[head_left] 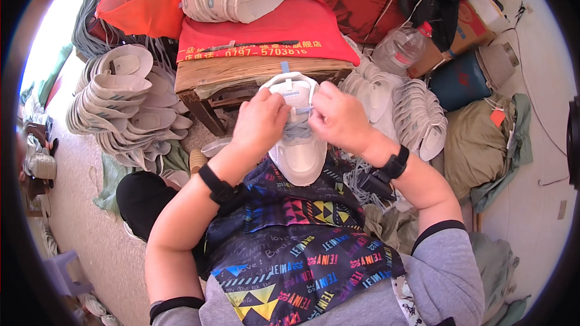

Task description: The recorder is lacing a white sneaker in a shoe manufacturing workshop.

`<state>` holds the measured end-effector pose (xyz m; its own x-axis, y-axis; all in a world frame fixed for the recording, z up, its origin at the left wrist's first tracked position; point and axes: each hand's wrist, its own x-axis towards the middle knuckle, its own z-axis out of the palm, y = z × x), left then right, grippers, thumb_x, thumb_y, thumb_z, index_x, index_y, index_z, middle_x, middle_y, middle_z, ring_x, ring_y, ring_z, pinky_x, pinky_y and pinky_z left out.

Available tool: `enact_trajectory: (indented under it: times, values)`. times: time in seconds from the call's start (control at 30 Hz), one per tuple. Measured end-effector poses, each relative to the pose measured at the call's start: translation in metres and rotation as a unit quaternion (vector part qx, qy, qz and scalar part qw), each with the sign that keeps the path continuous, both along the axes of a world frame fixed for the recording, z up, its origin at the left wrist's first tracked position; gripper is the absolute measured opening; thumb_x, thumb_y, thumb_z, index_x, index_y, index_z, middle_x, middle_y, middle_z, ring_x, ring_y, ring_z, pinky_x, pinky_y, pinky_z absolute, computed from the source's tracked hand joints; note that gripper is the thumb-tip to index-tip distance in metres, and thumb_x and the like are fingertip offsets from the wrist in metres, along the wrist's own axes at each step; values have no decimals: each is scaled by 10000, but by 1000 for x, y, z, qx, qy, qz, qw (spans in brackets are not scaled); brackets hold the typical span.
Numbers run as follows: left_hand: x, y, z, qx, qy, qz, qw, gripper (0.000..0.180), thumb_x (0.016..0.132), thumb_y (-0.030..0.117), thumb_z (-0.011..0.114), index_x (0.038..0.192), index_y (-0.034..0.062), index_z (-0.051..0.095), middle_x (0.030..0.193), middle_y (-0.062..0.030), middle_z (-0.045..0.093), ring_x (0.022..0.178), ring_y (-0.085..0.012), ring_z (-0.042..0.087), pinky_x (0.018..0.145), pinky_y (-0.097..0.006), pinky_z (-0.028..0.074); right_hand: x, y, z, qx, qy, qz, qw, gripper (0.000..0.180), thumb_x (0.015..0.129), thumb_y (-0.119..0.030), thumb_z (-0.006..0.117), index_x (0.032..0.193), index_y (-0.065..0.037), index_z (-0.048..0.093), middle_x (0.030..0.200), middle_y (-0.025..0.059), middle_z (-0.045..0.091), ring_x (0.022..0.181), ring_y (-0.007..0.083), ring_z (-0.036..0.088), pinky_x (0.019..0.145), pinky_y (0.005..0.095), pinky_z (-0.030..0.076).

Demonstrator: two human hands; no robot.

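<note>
Evidently, the shoe lies toe toward you over your apron; your right grip pinches the lace; your left grip curls alongside, hold unclear; likely light, soft-topped, firm-soled; steady by its sides.

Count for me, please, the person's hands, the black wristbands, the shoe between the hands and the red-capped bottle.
Left hand and right hand: 2
Black wristbands: 2
White shoe: 1
Red-capped bottle: 1
Total: 6
</note>
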<state>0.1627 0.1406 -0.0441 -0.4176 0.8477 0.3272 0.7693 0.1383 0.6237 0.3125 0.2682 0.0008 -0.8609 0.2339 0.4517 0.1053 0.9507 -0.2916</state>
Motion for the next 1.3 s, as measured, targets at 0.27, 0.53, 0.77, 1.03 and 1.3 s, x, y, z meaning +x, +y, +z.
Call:
enact_trajectory:
  times: [0.27,0.53,0.77,1.03,1.3]
  values:
    - [-210,-121,-14,138,-66,289,945,176,917,183,629,964,21,682,867,-115,644,791,-237,589,733,-351,474,131,193,41,218,-1,-338,916,133,782,-181,609,811,-61,561,894,130,551,815,365,592,669,466,489]
    - [-109,-88,-16,137,20,150,979,244,799,66,712,1036,75,658,884,-58,540,756,-169,480,712,-306,437,111,174,20,51,-11,-255,966,161,829,-156,632,964,-71,608,961,137,583,873,326,612,775,408,502]
    - [-1,-55,-5,62,-92,-48,993,314,763,20,735,1054,65,626,966,-64,479,680,-143,486,617,-265,452,7,31,8,-89,-40,79,992,171,821,-119,659,981,-84,611,934,113,528,777,317,602,689,404,503]
    - [-6,-36,-9,93,-331,26,939,85,883,64,671,953,17,677,877,11,556,675,-62,462,638,-230,420,-7,20,2,-58,-130,65,988,151,841,-136,657,942,-74,564,959,122,486,828,318,579,710,421,482]
    - [-11,-39,2,-52,-536,-120,834,194,958,255,614,911,70,649,841,59,608,742,-21,443,672,-191,370,-3,10,13,-76,-125,57,988,119,858,-112,627,938,-69,550,958,114,520,822,339,605,682,428,488]
